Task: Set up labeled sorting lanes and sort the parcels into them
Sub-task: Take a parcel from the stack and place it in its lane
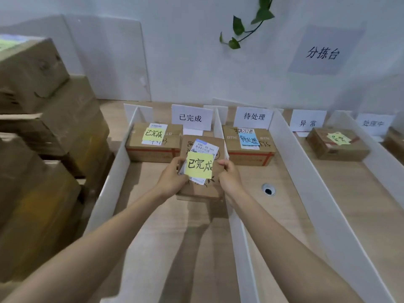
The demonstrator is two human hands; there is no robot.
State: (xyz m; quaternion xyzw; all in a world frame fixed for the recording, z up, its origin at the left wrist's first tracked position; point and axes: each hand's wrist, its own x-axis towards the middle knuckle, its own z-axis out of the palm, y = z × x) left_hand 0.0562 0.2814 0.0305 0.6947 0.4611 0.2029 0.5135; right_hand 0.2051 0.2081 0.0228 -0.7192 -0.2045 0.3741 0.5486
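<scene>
Nearest to us, our forearms reach out over the first lane of the bench (pixel 153 248). Our left hand (pixel 172 180) and right hand (pixel 229 178) grip the parcel (pixel 196 191) between them. The fingers (pixel 177 164) are curled round its two sides and closed on the cardboard, and neither hand has anything else. Judging by the shadow under it, the parcel is lifted just clear of the bench. A yellow note (pixel 199 165) reading 已完成 lies over its shipping label. Its right edge hangs right beside the white divider (pixel 239 228), perhaps over it.

Beyond, a rear parcel (pixel 153 149) with the same yellow wording sits at the lane's far end, just before the 已完成 sign (pixel 191 117). The next lane holds a box with a blue note (pixel 249 139) under the 待处理 sign (pixel 253 116), so we judge ours is in the right lane.

The risks, as we see them:
- **Divider:** it looks thin and free-standing, so lowering the parcel this far right could catch its top edge, tip it, or let the box slide into the wrong lane.
- **Sign:** pushing forward too hard could shove the rear parcel into its sign and knock it flat.
- **Note:** it seems only lightly stuck, and our left fingers near its corner could peel it
</scene>
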